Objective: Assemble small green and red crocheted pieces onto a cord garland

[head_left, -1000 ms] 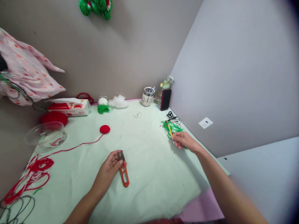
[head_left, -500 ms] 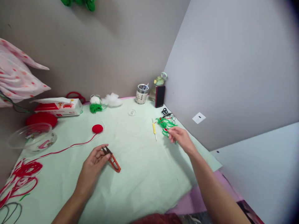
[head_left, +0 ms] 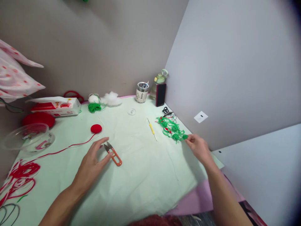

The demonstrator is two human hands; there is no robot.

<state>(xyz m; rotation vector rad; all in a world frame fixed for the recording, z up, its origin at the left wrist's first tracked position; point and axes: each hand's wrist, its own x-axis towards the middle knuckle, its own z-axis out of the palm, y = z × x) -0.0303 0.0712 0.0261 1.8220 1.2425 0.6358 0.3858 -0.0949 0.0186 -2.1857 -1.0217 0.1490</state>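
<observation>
Orange-handled thread snips (head_left: 115, 157) lie at my left hand (head_left: 95, 160), whose thumb and fingers are spread apart around the blade end; the thumb tip is at the handle. On the right, my right hand (head_left: 196, 146) pinches a green leaf-like piece (head_left: 185, 137) at the edge of a tangle of green yarn pieces (head_left: 174, 128) with red and white bits. A yellow-handled crochet hook (head_left: 151, 128) lies left of that tangle. One red round piece (head_left: 96, 128) rests beyond my left hand, with a red strand trailing left from it.
Along the back stand a tissue box (head_left: 56, 107), green yarn (head_left: 94, 107), white stuffing (head_left: 111, 99), a pen tin (head_left: 141, 92), a bottle (head_left: 161, 78) and a phone (head_left: 161, 95). Clear plastic bowls (head_left: 39, 141) and loose red yarn (head_left: 24, 171) are at the left. Black clips (head_left: 166, 111) lie near the wall.
My right hand has moved right and now pinches a green piece at the tangle's near right edge; the green pieces are more spread out. My left fingers have opened, and the snips lie flatter.
</observation>
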